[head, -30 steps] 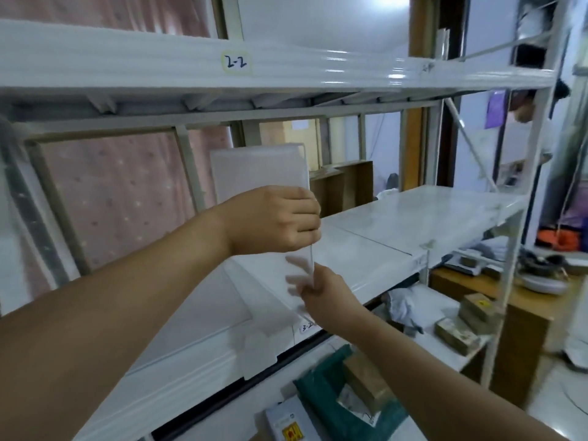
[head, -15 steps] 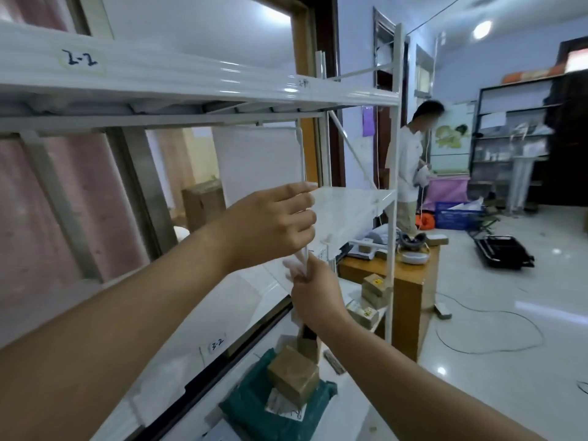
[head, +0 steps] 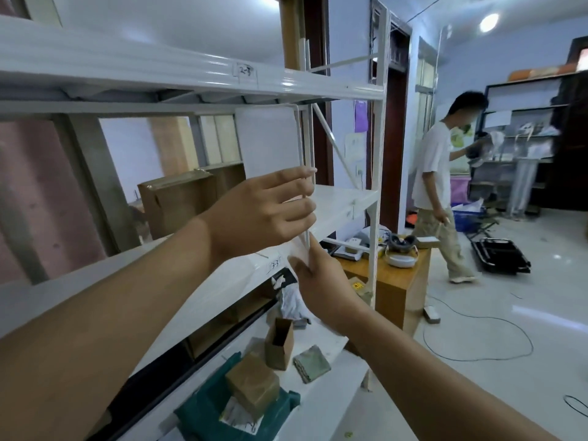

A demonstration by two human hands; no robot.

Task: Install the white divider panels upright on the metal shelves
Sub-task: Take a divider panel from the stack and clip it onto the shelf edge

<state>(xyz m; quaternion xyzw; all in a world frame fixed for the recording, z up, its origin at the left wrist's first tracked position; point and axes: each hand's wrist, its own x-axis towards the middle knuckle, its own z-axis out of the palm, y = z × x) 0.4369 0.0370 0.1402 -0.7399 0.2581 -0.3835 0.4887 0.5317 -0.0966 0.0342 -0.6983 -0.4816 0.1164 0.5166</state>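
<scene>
A white divider panel (head: 270,141) stands upright between two levels of a metal shelf unit, its top edge just under the upper shelf (head: 191,74) and its foot reaching toward the lower shelf (head: 337,202), as a person works to fit it in place. The left hand (head: 264,211) wraps the panel's front edge at mid-height, fingers curled over it and closed on the sheet. Directly below that grip, the right hand (head: 315,275) pinches the bottom front corner between thumb and fingertips, at the lip of the lower shelf beside a handwritten label (head: 276,265).

The panel appears vertical and near its seat, but whether its foot has caught in the shelf is hidden behind the hands; with both hands on it, the fitting looks unfinished. No other divider can be made out on the stretch of shelving left of the grip, which suggests most of the job remains, though motion blur leaves that uncertain.

Beneath the hands, small cardboard boxes (head: 254,383) and a green bag (head: 203,418) sit on the bottom level. To the right of the grip, beyond the shelf post (head: 377,186), a second person (head: 436,173) in a white shirt stands near a wooden table (head: 391,288).
</scene>
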